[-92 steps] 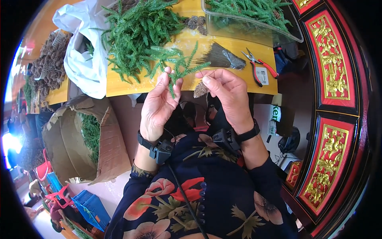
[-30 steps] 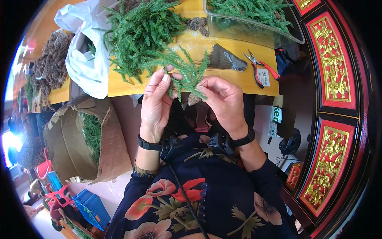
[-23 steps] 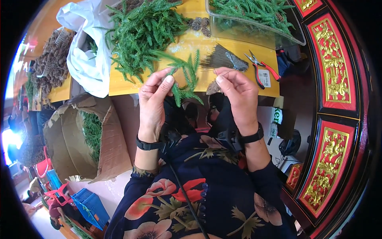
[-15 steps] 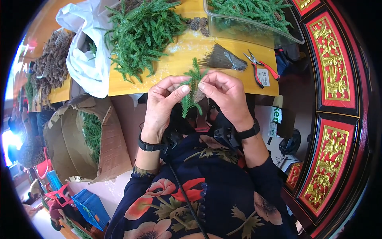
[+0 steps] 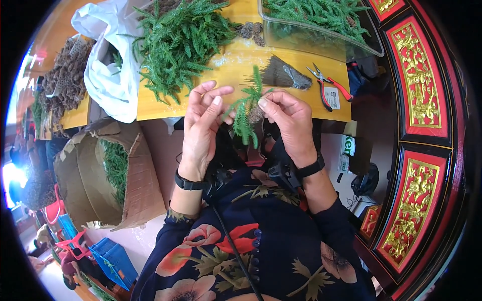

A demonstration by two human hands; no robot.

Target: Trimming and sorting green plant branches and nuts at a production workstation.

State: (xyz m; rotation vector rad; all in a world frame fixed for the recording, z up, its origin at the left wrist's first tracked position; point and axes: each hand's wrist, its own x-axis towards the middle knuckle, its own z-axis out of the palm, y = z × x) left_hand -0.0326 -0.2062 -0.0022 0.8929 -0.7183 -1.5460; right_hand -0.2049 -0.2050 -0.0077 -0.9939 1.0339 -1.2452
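Between finger and thumb, my right hand (image 5: 292, 120) pinches a green artificial fir sprig (image 5: 244, 118) at its stem. A brown pine cone (image 5: 256, 115) sits against the sprig, partly covered by the needles. My left hand (image 5: 202, 115) is just left of the sprig, its thumb and upper fingers spread apart. Its lower fingertips come close to the needles; whether they touch I cannot tell. Both hands are in front of the yellow table's (image 5: 221, 108) near edge.
On the table lie a heap of green sprigs (image 5: 181, 45), several pine cones (image 5: 249, 32), a bundle of thin wires (image 5: 283, 74) and red-handled pliers (image 5: 329, 86). A clear bin (image 5: 321, 32) of sprigs stands behind. At left are a white bag (image 5: 113, 85) and a cardboard box (image 5: 135, 175).
My left hand has let go of the sprig and its fingers have spread. The sprig and pine cone have shifted slightly right with my right hand.
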